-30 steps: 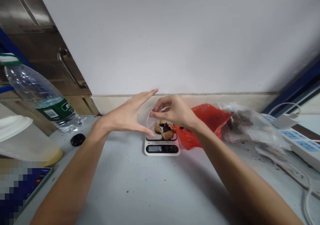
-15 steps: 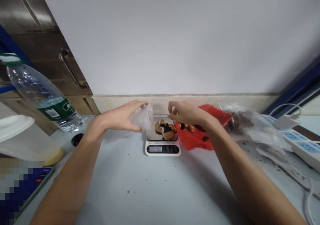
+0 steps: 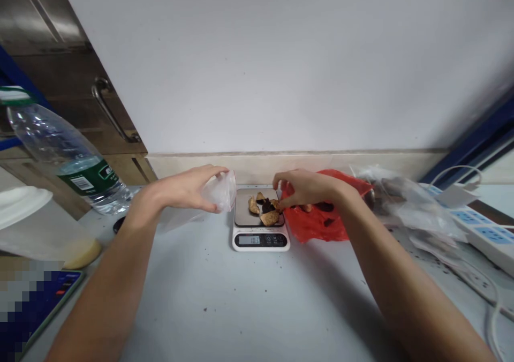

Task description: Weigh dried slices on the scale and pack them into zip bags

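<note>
My left hand grips a clear plastic bag and spreads its mouth toward the kitchen scale. Several dried, tan-and-dark-brown pieces lie on the scale's plate; the display appears to read 10.3. Over the right edge of the plate, my right hand has its thumb and fingers curved and apart, fingertips close to the rightmost piece. Whether they touch it I cannot tell. Beneath that hand is a spread red plastic bag with more dried pieces on it, partly covered by the hand and forearm.
On the left stand a water bottle and a white-lidded tub, with a phone-like screen in front. To the right are clear bags, a power strip and a white cable. A wall rises behind.
My right hand has lowered toward the pieces at the plate's right edge. My left hand has shifted slightly left with the clear bag. The pieces on the scale look unmoved.
</note>
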Tool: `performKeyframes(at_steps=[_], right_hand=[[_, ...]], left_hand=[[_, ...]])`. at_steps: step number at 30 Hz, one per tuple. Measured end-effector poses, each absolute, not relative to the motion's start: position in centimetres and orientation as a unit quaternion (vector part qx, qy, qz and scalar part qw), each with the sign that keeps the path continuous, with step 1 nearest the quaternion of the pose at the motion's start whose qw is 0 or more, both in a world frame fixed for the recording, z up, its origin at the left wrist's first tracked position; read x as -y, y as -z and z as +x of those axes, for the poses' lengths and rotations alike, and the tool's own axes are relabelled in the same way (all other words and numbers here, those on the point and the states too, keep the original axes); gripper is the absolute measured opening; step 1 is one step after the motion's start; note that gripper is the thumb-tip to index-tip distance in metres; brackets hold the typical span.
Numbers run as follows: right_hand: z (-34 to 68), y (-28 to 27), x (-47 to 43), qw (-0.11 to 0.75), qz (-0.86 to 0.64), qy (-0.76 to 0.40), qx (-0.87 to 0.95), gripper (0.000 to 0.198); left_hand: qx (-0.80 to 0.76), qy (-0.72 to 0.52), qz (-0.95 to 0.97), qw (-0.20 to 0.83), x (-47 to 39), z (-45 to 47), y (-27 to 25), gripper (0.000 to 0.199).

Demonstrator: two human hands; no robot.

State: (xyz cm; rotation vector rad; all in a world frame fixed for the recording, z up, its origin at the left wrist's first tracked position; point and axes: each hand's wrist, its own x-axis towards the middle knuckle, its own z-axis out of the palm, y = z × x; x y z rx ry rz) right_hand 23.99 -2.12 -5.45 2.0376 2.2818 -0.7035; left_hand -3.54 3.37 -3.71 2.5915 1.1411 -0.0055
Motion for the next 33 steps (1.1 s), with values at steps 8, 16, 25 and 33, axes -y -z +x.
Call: performKeyframes(at_steps=[8,16,25,33], right_hand=[[21.4,5.8,2.1,0.077,0.658,0.238,-0.710,0.088],[21.2,6.6,1.5,0.025,0.656,0.213,-0.724,0.059],[21.0,7.3,0.9,-0.027,0.661,0.259,-0.704,0.033],[21.2,6.8,1.4,-0.086,0.658,0.342,-0.665,0.026]], left_hand=[[-0.398,0.038,0.902,0.164,-3.2,-2.9,4.1,0.092],[-0.378,0.037,0.909,0.173,-3.0,-2.4,4.3,0.086],[-0.357,0.045,0.918,0.168,-2.8,-1.7,4.5,0.083],[-0.350,0.053,0.918,0.178,-2.6,-1.3,4.7,0.080]])
